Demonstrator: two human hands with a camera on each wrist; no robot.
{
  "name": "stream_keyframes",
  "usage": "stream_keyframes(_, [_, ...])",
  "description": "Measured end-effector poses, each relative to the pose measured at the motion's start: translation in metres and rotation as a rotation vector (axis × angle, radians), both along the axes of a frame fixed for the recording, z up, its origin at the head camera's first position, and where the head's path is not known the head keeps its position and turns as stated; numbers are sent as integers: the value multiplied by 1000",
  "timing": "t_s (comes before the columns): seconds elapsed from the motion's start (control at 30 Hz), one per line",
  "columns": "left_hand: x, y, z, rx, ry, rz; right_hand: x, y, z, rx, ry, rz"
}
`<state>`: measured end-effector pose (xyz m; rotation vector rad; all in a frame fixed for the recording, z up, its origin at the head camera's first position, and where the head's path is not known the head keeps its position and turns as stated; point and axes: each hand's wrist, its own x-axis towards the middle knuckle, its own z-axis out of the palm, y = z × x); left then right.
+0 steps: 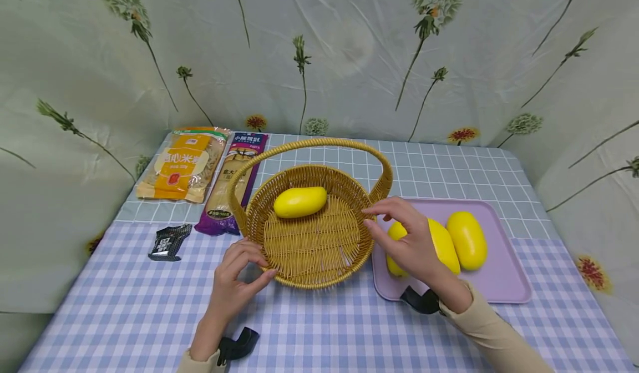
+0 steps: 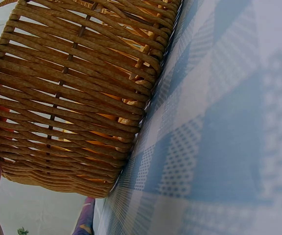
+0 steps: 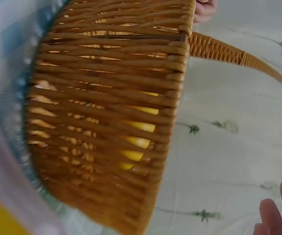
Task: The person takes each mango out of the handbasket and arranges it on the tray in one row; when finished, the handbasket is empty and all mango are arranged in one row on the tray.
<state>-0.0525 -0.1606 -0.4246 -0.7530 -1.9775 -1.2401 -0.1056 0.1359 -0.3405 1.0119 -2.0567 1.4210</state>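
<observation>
A table (image 1: 319, 334) under checked cloth spreads before me, a wicker basket (image 1: 309, 242) standing upright near its middle, the tall handle (image 1: 319, 142) arching left to right. A lilac tray (image 1: 509, 284) lies just beside it, toward the table's right edge. Near the far left corner are a food bag (image 1: 182, 165) and a slanting pasta packet (image 1: 226, 187). The basket sits between my right hand (image 1: 411, 242) and my left hand (image 1: 231, 284), the left being nearer: its fingers bend over the near left rim (image 1: 312, 285) with the thumb against it, though how firmly I cannot tell. My right thumb and fingers hang parted just beside the opposite rim, pinching nothing. Inside, a yellow fruit (image 1: 300, 202) rests toward the basket's far left, long axis nearly left to right; another fruit (image 1: 467, 241) lies on the tray, more yellow showing behind my right hand. Smallest, a black packet (image 1: 170, 243) lies toward the table's left edge.
</observation>
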Motion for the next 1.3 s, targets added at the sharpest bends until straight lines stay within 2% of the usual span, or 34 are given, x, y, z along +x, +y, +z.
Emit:
stream_keyframes(0.23, [1, 0, -1, 1, -7, -9, -26, -17, -15, 28, 67, 75])
stream_keyframes(0.37, [1, -1, -1, 3, -3, -6, -34, -29, -10, 87, 52, 92])
stream_keyframes(0.53, [1, -2, 0, 4, -13, -9, -43, -46, -1, 224, 57, 61])
stream_keyframes(0.8, [2, -1, 1, -2, -25, -3, -60, -68, 4, 478, -56, -1])
stream_keyframes(1.07, [2, -1, 1, 3, -29, -6, -79, -86, -1, 570, -145, -4])
stream_keyframes(1.3, [3, 0, 1, 3, -39, -6, -91, -99, -8, 702, -210, 12])
